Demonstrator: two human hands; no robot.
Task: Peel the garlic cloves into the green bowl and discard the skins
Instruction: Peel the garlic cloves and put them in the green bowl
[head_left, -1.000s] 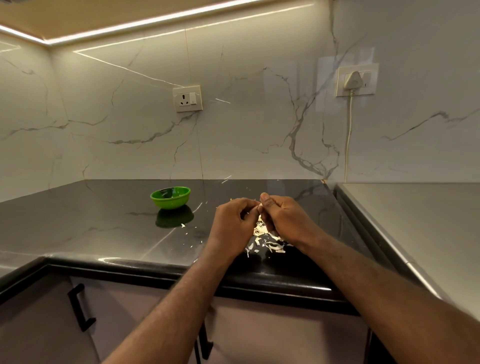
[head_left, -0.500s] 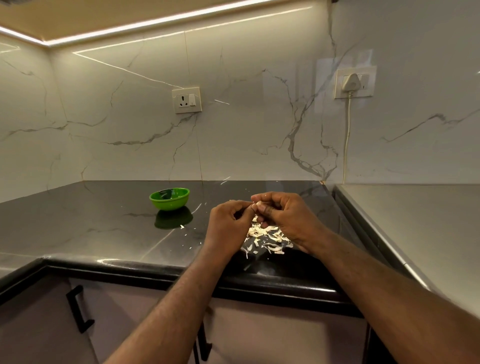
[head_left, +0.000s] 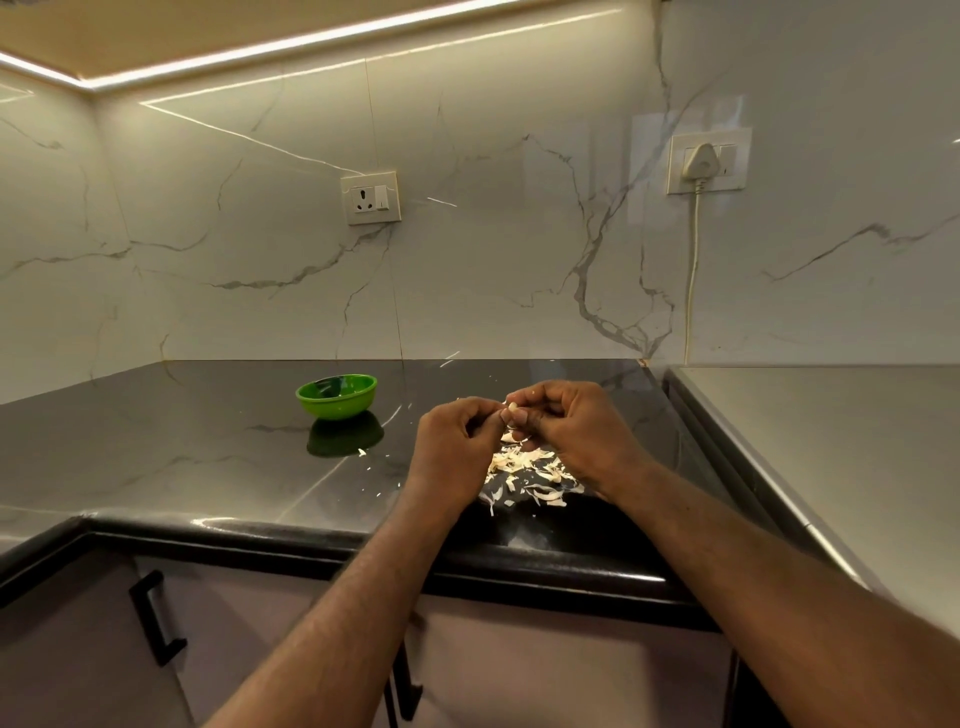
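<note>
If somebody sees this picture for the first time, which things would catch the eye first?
First, the two hands that meet above the dark countertop: the left hand and the right hand both pinch a small pale garlic clove. Directly below them, a scattered pile of white skins lies near the front edge. To the left and farther back, the bright green bowl stands on the glossy surface.

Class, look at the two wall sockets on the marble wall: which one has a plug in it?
The right-hand socket: a white plug with a hanging cord sits in it. The left-hand socket, above the green bowl, is empty.
</note>
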